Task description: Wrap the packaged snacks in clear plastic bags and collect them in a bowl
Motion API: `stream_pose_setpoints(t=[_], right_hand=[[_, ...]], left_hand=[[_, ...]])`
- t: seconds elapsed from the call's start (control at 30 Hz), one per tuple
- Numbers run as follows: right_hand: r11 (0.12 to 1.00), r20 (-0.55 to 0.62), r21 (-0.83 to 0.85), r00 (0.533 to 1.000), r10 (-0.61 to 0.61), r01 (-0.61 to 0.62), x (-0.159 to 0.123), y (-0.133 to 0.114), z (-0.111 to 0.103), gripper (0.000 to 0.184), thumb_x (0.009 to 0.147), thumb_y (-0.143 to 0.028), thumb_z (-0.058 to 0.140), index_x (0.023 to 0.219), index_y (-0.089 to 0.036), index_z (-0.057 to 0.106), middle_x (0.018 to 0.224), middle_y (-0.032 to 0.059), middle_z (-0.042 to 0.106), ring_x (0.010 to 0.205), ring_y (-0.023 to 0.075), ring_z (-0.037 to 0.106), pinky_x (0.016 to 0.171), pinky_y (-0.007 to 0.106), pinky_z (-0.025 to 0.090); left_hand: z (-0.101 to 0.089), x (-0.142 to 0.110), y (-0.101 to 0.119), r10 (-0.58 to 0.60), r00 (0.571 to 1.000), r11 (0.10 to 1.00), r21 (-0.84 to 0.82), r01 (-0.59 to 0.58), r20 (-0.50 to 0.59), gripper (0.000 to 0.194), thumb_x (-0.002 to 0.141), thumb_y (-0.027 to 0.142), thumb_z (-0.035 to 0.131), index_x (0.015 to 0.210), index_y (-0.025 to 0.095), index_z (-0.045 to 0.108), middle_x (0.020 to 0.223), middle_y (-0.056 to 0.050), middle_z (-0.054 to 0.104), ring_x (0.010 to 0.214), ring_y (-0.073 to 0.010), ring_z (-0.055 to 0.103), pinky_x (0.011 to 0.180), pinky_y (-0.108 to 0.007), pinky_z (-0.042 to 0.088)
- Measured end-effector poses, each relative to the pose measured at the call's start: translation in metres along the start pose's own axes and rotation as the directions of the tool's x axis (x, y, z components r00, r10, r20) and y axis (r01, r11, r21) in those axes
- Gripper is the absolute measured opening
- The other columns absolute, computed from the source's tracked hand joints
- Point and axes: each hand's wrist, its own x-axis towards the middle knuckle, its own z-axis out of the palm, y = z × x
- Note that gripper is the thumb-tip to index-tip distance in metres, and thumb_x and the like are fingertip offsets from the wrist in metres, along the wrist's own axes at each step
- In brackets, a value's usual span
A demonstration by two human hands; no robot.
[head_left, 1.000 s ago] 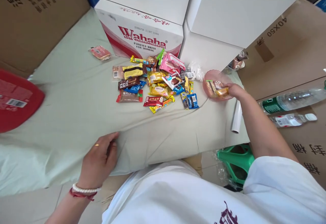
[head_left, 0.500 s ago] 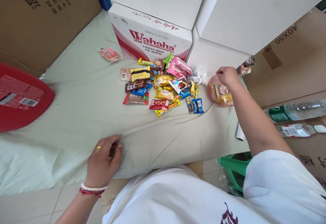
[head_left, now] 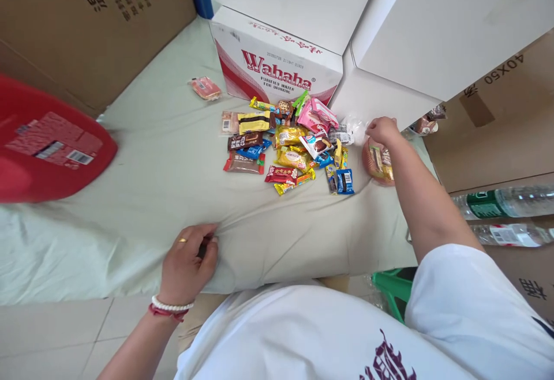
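My right hand (head_left: 384,131) is over the back left rim of a pink see-through bowl (head_left: 368,162), fingers closed together; whatever they pinch is hidden. Wrapped snacks (head_left: 385,158) lie inside the bowl, partly covered by my forearm. Left of the bowl is a heap of packaged snacks, with a blue packet (head_left: 345,181) nearest it, a red packet (head_left: 281,174) at the front and a pink packet (head_left: 312,116) at the back. Resting on the cloth by the table's front edge, my left hand (head_left: 188,262) has loosely bent fingers apart from the thumb and holds nothing.
A Wahaha carton (head_left: 277,71) stands behind the heap, beside large white boxes (head_left: 433,28). One pink packet (head_left: 205,88) lies apart at the back left. A red container (head_left: 52,143) is at the far left. Plastic bottles (head_left: 511,202) and a green stool (head_left: 393,290) are at the right.
My right hand has gone from the bowl's right side to its back left rim. The view has turned, shifting the scene rightward. My left hand stays on the cloth.
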Motion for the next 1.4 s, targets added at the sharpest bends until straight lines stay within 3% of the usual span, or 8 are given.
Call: stream_pose_setpoints(t=[0.1,0.27,0.57,0.73,0.87,1.0,1.1,1.4], right_hand=[[0.935,-0.136,0.344,0.980,0.147,-0.092,-0.037,0.004,-0.020,0.011,0.093,-0.024,0.059,0.097,-0.015,0.065,0.085,0.0066,0.064,0.083,0.0196,0.060,0.080,0.035,0.049],[0.241,-0.118,0.965,0.992,0.051,0.102,-0.137,-0.037,-0.008,0.023,0.083,-0.043,0.073,0.088,-0.024,0.060,0.072,-0.0007,0.057,0.061,0.0151,0.055,0.061,0.032,0.049],[-0.379,0.069,0.917,0.985,-0.155,-0.124,-0.241,-0.159,0.110,0.039,0.068,-0.051,0.088,0.083,-0.026,0.062,0.075,-0.0023,0.060,0.062,0.0135,0.052,0.062,0.029,0.049],[-0.424,0.115,0.879,0.960,-0.256,-0.219,-0.255,-0.180,0.125,0.034,0.074,-0.049,0.086,0.085,-0.025,0.063,0.077,-0.0018,0.062,0.064,0.0135,0.054,0.062,0.028,0.048],[-0.242,0.184,0.934,0.935,-0.302,-0.262,-0.261,-0.175,0.125,0.037,0.075,-0.055,0.083,0.086,-0.024,0.066,0.076,-0.0010,0.062,0.063,0.0141,0.053,0.061,0.028,0.047],[0.054,-0.032,0.998,0.997,-0.071,0.036,-0.270,-0.165,0.111,0.031,0.087,-0.055,0.072,0.104,-0.029,0.069,0.093,0.0020,0.068,0.075,0.0180,0.056,0.070,0.032,0.049],[0.189,-0.212,0.947,0.948,-0.237,0.259,-0.275,-0.166,0.100,0.035,0.080,-0.048,0.081,0.111,-0.034,0.072,0.115,0.0042,0.069,0.103,0.0250,0.060,0.090,0.039,0.049],[-0.266,0.065,0.959,0.988,-0.143,-0.101,-0.264,-0.161,0.109,0.028,0.080,-0.051,0.081,0.088,-0.028,0.069,0.085,-0.0005,0.068,0.075,0.0170,0.062,0.075,0.033,0.054]], left_hand=[[-0.003,-0.002,0.003,-0.054,0.998,0.997,-0.047,0.053,-0.030,0.019,0.094,0.030,0.052,0.103,0.021,0.066,0.097,-0.007,0.069,0.088,-0.0222,0.067,0.081,-0.037,0.054],[-0.002,-0.005,0.035,-0.220,0.970,0.956,-0.220,0.193,-0.105,0.014,0.092,0.033,0.057,0.095,0.024,0.069,0.096,-0.003,0.069,0.086,-0.0203,0.065,0.079,-0.036,0.055],[0.051,0.022,0.118,-0.165,0.729,0.228,-0.693,0.684,0.665,0.051,0.078,0.062,0.072,0.100,0.016,0.072,0.085,-0.005,0.067,0.061,-0.0098,0.051,0.046,-0.021,0.031],[0.064,0.022,0.121,-0.109,0.709,0.181,-0.687,0.703,0.697,0.049,0.069,0.060,0.082,0.080,0.015,0.066,0.059,0.004,0.050,0.053,-0.0070,0.040,0.048,-0.021,0.027],[0.065,0.017,0.119,-0.187,0.751,0.222,-0.718,0.660,0.633,0.047,0.075,0.060,0.077,0.076,0.016,0.060,0.064,0.004,0.051,0.053,-0.0064,0.036,0.051,-0.022,0.028],[0.062,0.015,0.120,-0.201,0.808,0.372,-0.720,0.586,0.554,0.041,0.080,0.056,0.072,0.076,0.017,0.057,0.066,0.005,0.049,0.059,-0.0081,0.037,0.057,-0.024,0.031],[0.060,0.013,0.124,-0.163,0.838,0.437,-0.723,0.535,0.521,0.035,0.082,0.050,0.070,0.076,0.017,0.059,0.068,0.004,0.050,0.065,-0.0103,0.042,0.063,-0.025,0.035],[0.033,0.019,0.103,-0.217,0.818,0.181,-0.801,0.570,0.533,0.017,0.065,0.028,0.067,0.059,0.018,0.055,0.088,-0.003,0.058,0.085,-0.0156,0.054,0.077,-0.029,0.051]])
